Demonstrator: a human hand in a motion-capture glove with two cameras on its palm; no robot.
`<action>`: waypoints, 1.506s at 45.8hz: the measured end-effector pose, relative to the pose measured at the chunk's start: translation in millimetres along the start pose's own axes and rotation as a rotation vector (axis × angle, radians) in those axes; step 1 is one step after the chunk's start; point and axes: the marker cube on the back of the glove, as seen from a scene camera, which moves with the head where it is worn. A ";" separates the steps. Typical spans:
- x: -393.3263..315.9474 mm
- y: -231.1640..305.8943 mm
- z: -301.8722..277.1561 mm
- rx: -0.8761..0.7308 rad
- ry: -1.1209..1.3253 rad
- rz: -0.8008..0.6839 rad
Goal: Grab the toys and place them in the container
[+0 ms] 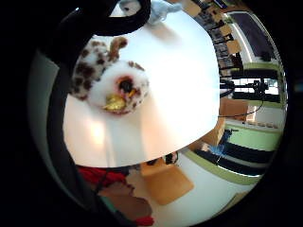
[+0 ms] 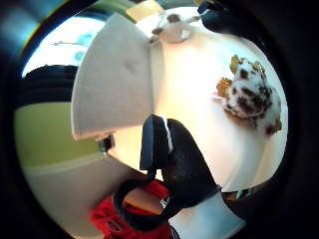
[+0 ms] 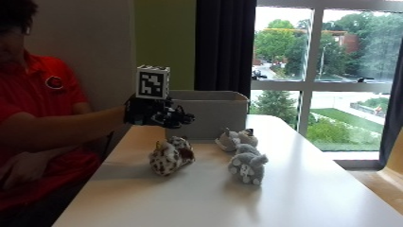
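At centre left of the outside view, the hand (image 3: pixel 157 113) hangs above the bench (image 3: pixel 302 189), fingers relaxed, holding nothing. Below it lies a spotted toy (image 3: pixel 170 156); two grey toys (image 3: pixel 247 166) lie right of it, the box (image 3: pixel 211 112) behind.

Three plush toys sit mid-table (image 3: pixel 315 189), spotted one (image 3: pixel 170 156) nearest the person's edge, container (image 3: pixel 211 113) behind them.

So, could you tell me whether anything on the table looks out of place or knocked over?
Nothing stands out: three toys, spotted and two grey, lie on the table before the container.
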 end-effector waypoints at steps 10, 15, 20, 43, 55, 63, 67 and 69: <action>-0.9 2.8 3.7 -0.014 -0.024 -0.030; 3.4 2.7 5.5 -0.019 -0.034 -0.020; 6.7 4.4 7.2 -0.011 -0.037 -0.026; 45.3 -15.5 36.8 0.024 -0.046 0.025; 48.7 -38.8 56.8 -0.007 0.052 0.042; 51.5 -47.9 74.9 -0.044 0.046 0.002; 54.3 -50.0 73.0 -0.052 0.022 0.002; 53.8 -50.7 73.1 -0.053 0.023 -0.002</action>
